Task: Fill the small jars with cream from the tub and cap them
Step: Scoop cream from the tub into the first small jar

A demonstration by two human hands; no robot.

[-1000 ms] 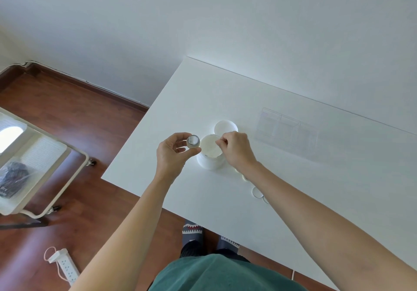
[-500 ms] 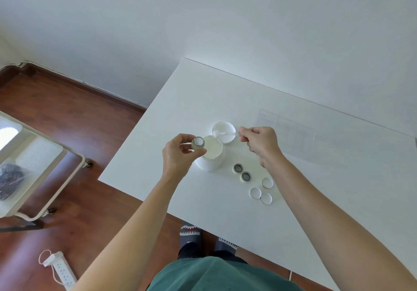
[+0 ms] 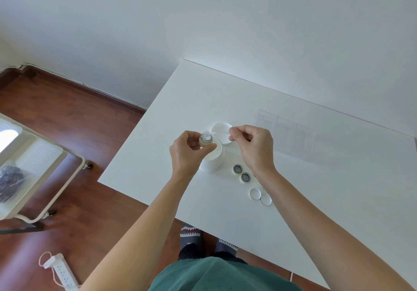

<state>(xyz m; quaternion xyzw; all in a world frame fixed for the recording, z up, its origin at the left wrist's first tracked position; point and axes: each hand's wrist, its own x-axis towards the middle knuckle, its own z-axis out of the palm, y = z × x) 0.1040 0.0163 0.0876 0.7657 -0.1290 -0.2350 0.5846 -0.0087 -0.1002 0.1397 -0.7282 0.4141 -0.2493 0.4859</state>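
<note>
Scooping cream into a small jar (image 3: 205, 138) above the tub (image 3: 212, 158).

Left hand (image 3: 188, 153) pinching the jar; right hand (image 3: 252, 146) pinching a thin spatula (image 3: 220, 134) at its mouth. Possible to drop cream beside the narrow mouth, or to tilt the jar.

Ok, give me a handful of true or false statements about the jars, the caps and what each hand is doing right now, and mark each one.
1. The left hand holds a small jar above the open tub. True.
2. The right hand is empty. False: it pinches a thin spatula whose tip reaches the held jar.
3. Two small jars stand uncapped on the table. True.
4. The loose caps are screwed onto jars. False: they lie on the table by themselves.
5. The tub's lid is on the tub. False: it lies on the table behind the tub.
</note>
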